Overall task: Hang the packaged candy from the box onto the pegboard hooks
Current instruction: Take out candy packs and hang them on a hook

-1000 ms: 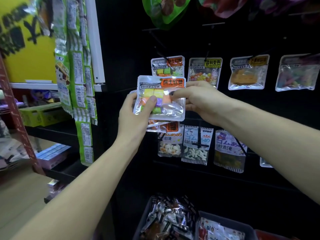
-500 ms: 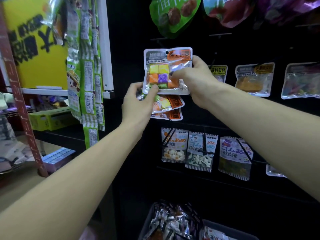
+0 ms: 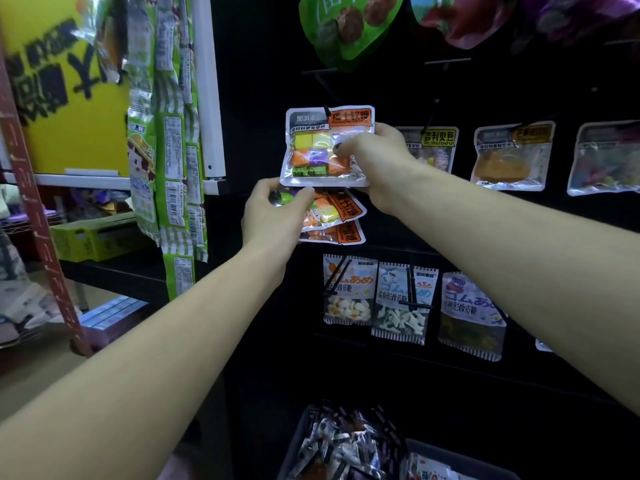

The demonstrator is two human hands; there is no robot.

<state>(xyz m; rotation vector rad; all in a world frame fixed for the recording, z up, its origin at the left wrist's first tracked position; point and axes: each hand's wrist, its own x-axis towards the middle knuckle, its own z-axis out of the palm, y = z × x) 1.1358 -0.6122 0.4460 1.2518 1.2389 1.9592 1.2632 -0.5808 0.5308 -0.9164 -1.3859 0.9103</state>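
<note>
Bare black pegboard (image 3: 398,88) at twelve o'clock gives passing room; hanging packets (image 3: 401,299) crowd five o'clock, green bags (image 3: 173,140) block nine o'clock.

We reach both bare arms forward; our right hand (image 3: 372,168) pinches with thumb and fingers; our left hand (image 3: 273,216) curls, gripping.

Black pegboard (image 3: 450,393) carries hanging candy packets (image 3: 348,292) on hooks (image 3: 337,275).

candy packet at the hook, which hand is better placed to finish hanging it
Right. The right hand pinches the candy packet with its top hole at the hook. The left hand sits lower, gripping the spare packets.
</note>
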